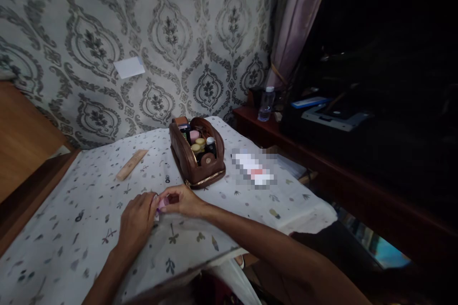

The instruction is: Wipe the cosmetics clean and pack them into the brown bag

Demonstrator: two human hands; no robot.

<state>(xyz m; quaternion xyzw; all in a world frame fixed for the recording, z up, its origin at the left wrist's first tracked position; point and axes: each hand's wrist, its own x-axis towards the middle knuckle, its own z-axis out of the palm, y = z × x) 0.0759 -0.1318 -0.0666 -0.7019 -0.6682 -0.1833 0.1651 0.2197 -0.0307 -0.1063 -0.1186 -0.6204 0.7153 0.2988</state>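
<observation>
Item: small pink object (161, 203), pinched between both your hands over the middle of the table (71, 228), nearer its front edge. Your left hand (138, 221): fingers curled closed on its left side. Your right hand (182, 200): thumb and fingertips closed on its right side. Toward the far edge: open brown pouch (196, 152), packed with small jars. Left of the pouch: wooden comb (131, 164), lying flat.

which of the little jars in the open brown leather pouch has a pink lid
The pink-lidded jar sits behind the others in the brown leather pouch; the two yellow-lidded jars lie in front, and the white-capped bottle stands beside them.
</observation>
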